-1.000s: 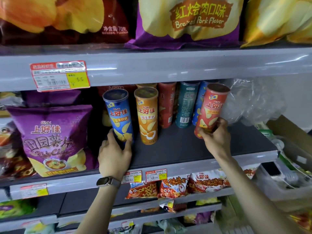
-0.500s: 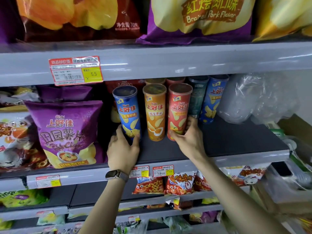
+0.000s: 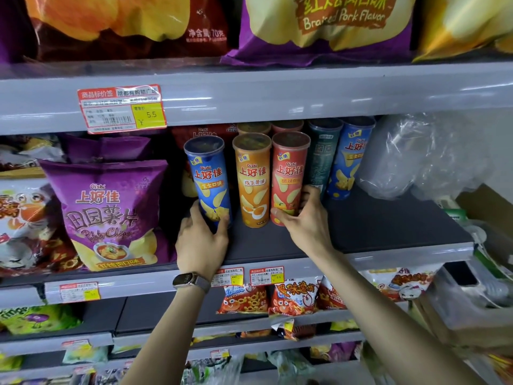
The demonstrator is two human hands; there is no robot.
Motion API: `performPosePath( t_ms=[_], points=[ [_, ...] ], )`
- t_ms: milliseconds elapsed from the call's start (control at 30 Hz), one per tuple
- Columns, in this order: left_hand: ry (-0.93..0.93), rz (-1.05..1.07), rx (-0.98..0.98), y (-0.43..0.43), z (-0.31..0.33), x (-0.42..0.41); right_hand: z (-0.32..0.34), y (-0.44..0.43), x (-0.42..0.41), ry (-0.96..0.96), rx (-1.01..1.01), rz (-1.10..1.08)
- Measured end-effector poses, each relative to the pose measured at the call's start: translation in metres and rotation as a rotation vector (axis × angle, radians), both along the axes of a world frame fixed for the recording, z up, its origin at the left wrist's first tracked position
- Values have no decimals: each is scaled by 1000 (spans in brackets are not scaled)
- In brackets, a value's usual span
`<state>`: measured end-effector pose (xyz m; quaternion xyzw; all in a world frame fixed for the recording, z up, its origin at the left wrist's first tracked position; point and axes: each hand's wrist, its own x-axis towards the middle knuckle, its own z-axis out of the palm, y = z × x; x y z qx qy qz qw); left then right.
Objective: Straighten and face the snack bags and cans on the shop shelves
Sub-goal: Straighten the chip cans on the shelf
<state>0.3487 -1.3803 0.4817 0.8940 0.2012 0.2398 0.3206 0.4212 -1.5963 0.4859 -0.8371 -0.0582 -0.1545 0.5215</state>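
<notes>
Three Oishi chip cans stand in a front row on the dark middle shelf (image 3: pixel 374 232). My left hand (image 3: pixel 201 240) grips the base of the blue can (image 3: pixel 208 173), which leans slightly left. The orange can (image 3: pixel 254 173) stands upright between the other two. My right hand (image 3: pixel 305 218) grips the base of the red can (image 3: pixel 288 170), which stands close beside the orange one with its label facing out. Behind them are a dark green can (image 3: pixel 322 154), another blue can (image 3: pixel 348 159) and more can tops. A purple Oishi chip bag (image 3: pixel 108 212) stands to the left.
Crumpled clear plastic (image 3: pixel 424 157) lies at the shelf's right end. Large chip bags (image 3: pixel 324 26) fill the shelf above. Small crab-snack bags (image 3: pixel 280 298) hang on the shelf below. Cardboard boxes (image 3: pixel 477 301) stand at the right.
My right hand brought the red can from the right, tilted, and set it upright beside the orange can. My left hand stayed on the blue can. The camera moved closer.
</notes>
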Motion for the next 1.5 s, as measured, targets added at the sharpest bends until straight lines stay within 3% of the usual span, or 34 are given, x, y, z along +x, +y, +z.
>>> performPosePath(
  t_ms=[333, 600, 700, 967, 1100, 1233, 1367, 1500],
  points=[
    [26, -47, -97, 2, 4, -2, 2, -3, -4, 1, -23, 28],
    [-172, -95, -176, 2, 11, -21, 30, -17, -41, -80, 76, -39],
    [-213, -131, -118, -6, 18, -37, 43, -14, -63, -120, 115, 90],
    [-279, -397, 3, -64, 43, -61, 57, -5, -85, 120, 286, 435],
    [-251, -464, -16, -87, 45, -54, 51, -14, -81, 139, 398, 373],
    [-243, -498, -63, -90, 43, -46, 45, -46, -68, 165, 377, 258],
    [-272, -370, -132, -64, 35, -27, 40, -92, -44, 165, 254, 69],
    [-134, -275, -228, -40, 27, 4, 32, -125, -15, 190, 199, -57]
  ],
)
